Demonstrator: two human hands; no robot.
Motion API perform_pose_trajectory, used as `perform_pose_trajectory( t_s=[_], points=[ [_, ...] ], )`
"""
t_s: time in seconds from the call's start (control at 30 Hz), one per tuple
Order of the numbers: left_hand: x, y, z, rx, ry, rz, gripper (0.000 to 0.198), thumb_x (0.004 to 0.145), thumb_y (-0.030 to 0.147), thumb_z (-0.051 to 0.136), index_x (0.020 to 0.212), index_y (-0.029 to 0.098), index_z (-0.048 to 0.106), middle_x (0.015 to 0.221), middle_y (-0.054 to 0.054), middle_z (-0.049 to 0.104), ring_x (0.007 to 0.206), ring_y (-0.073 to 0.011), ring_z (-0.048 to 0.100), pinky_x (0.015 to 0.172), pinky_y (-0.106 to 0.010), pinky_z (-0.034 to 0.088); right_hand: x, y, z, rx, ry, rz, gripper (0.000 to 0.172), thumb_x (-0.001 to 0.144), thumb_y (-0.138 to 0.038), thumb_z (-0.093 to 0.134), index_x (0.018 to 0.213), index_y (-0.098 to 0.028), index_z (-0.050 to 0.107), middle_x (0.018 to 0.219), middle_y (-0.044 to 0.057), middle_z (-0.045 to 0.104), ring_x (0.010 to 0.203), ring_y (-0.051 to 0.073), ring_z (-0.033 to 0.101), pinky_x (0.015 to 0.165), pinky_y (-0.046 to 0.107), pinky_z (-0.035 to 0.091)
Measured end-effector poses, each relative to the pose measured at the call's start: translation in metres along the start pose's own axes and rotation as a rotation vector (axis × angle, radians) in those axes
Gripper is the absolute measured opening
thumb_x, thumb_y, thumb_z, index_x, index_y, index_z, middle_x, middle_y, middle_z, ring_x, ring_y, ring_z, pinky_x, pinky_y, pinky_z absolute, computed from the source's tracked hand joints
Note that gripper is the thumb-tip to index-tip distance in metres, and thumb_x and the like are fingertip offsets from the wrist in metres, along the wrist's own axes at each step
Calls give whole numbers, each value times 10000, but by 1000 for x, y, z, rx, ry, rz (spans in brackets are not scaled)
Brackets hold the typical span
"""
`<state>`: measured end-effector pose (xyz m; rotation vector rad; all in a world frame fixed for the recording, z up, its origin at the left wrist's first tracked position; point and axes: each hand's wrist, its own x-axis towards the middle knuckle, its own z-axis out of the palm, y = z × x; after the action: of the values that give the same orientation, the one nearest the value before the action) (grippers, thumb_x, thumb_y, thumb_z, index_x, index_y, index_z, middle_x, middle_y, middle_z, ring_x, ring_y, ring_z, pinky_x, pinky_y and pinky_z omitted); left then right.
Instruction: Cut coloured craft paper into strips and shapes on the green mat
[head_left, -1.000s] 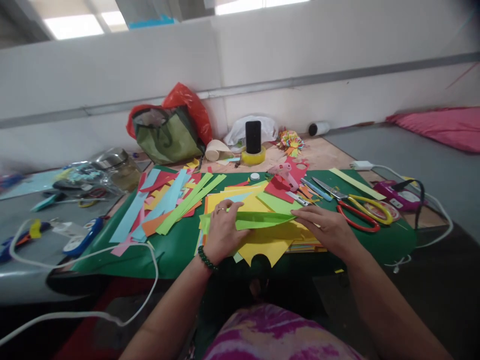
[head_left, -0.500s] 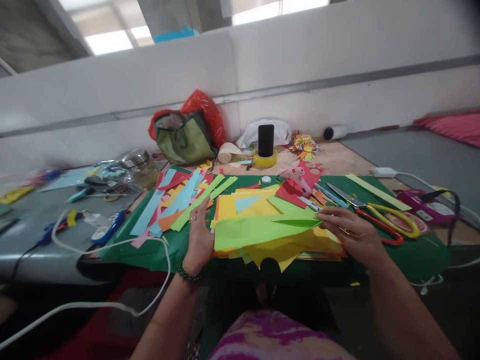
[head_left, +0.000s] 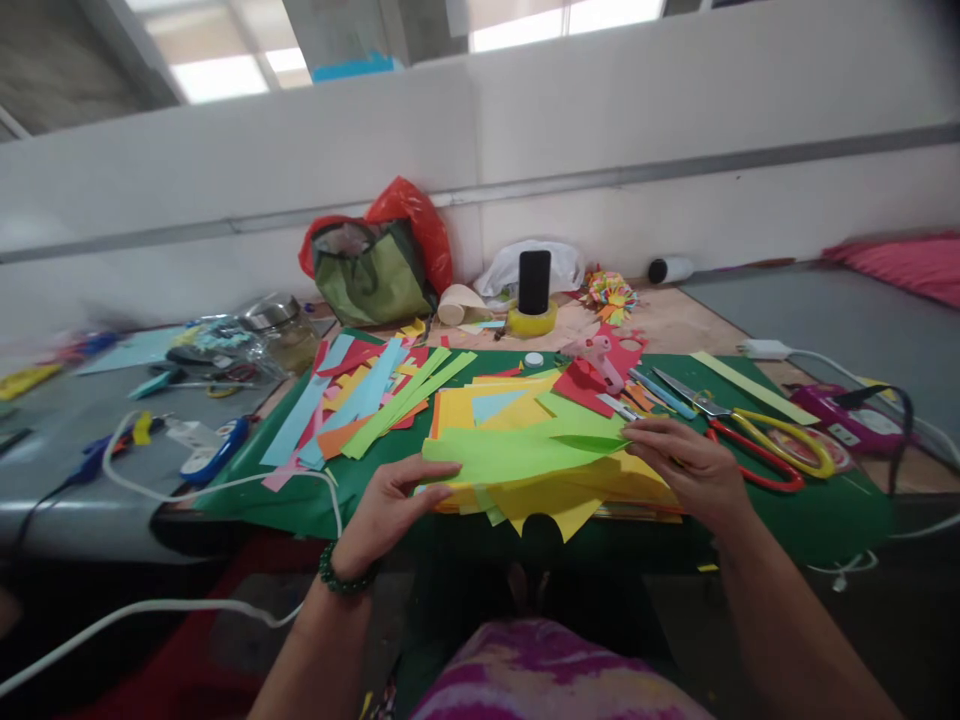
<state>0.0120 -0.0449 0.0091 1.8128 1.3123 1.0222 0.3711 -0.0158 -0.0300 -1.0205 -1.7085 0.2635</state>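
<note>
A folded sheet of light green paper (head_left: 510, 455) stretches between my two hands, a dark gap showing between its layers near the right end. My left hand (head_left: 394, 500) is closed on its left edge, thumb below and fingers above. The fingertips of my right hand (head_left: 679, 465) pinch its right end. Beneath lies a stack of yellow and orange paper (head_left: 577, 495), several corners sticking out. To the left are cut paper strips (head_left: 375, 390) in blue, green, pink and orange. Right of the stack rest large scissors (head_left: 757, 435) with red and yellow handles.
A pink glue gun (head_left: 604, 362) and a utility knife (head_left: 619, 406) lie behind the stack on the green mat (head_left: 247, 490). A phone (head_left: 534, 282) stands by a yellow tape roll (head_left: 532, 318). A white cable (head_left: 225, 488) crosses at left; a green bag (head_left: 375, 275) sits behind.
My left hand has shifted from an upright pose beside the paper to a grip on its left edge. The right hand, still pinching, has moved slightly left.
</note>
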Motion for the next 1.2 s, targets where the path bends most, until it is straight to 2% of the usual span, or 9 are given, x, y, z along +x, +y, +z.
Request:
perform_pose_trajectory(
  t_s=[0.1, 0.27, 0.47, 0.6, 0.73, 0.83, 0.97, 1.03, 1.2],
  points=[
    [-1, -4, 1, -61, 87, -55, 264, 757, 432, 719, 815, 187, 796, 738, -66, 746, 658, -183, 660, 598, -249, 534, 1, -3, 1, 66, -5, 39, 105, 807, -353, 709, 857, -298, 783, 880, 45, 749, 808, 202, 704, 736, 334, 579],
    [0, -2, 3, -175, 106, 43, 437, 611, 403, 851, 994, 209, 774, 1079, -106, 733, 970, -262, 673, 796, -323, 558, 2, -7, 0, 169, -48, 136, 188, 778, -452, 719, 770, -274, 779, 871, 63, 759, 829, 221, 712, 769, 360, 581],
    [-1, -3, -3, -193, 113, 38, 209, 751, 397, 754, 845, 213, 787, 917, -97, 751, 902, -252, 687, 796, -329, 557, 4, -7, 3, 209, -99, 309, 258, 696, -488, 770, 695, -232, 741, 896, 79, 759, 866, 244, 709, 763, 362, 580],
    [-4, -8, 5, -269, 66, -57, 731, 601, 323, 862, 1284, 284, 603, 1287, -91, 607, 1060, -262, 637, 857, -345, 547, 4, -5, 9, 199, 0, 326, 219, 677, -434, 788, 746, -236, 727, 887, 60, 751, 901, 247, 697, 780, 369, 571],
    [0, -15, 8, -251, 260, -63, 850, 613, 349, 839, 1383, 324, 480, 1241, -56, 562, 1050, -216, 609, 853, -316, 523, 3, -3, 14, 152, 34, 266, 189, 703, -388, 774, 811, -243, 717, 903, 48, 739, 913, 240, 687, 799, 381, 563],
    [4, -17, 2, -103, 374, -8, 732, 633, 361, 814, 1318, 299, 565, 1042, -22, 593, 993, -195, 588, 839, -295, 490, 1, -5, 17, 106, 58, 208, 207, 731, -371, 756, 892, -250, 705, 941, 49, 721, 911, 229, 677, 773, 367, 568],
    [4, -18, 1, 73, 301, 70, 202, 734, 370, 721, 874, 237, 779, 733, -2, 528, 721, -147, 526, 687, -264, 455, -3, -9, 21, 52, 111, 174, 256, 748, -359, 750, 970, -252, 681, 979, 50, 673, 772, 178, 660, 678, 323, 575],
    [2, -20, 4, 72, 286, 63, 176, 760, 377, 690, 760, 221, 771, 671, 2, 497, 639, -135, 483, 603, -250, 428, -5, -10, 21, 30, 151, 178, 262, 746, -367, 754, 964, -249, 670, 925, 41, 656, 743, 172, 649, 625, 302, 568],
    [0, -23, 5, 16, 296, -37, 302, 649, 396, 773, 882, 209, 728, 990, -54, 617, 887, -196, 594, 703, -268, 502, -9, -12, 19, 56, 179, 228, 301, 732, -413, 766, 951, -237, 658, 823, 16, 639, 706, 171, 657, 562, 283, 567]
  ],
)
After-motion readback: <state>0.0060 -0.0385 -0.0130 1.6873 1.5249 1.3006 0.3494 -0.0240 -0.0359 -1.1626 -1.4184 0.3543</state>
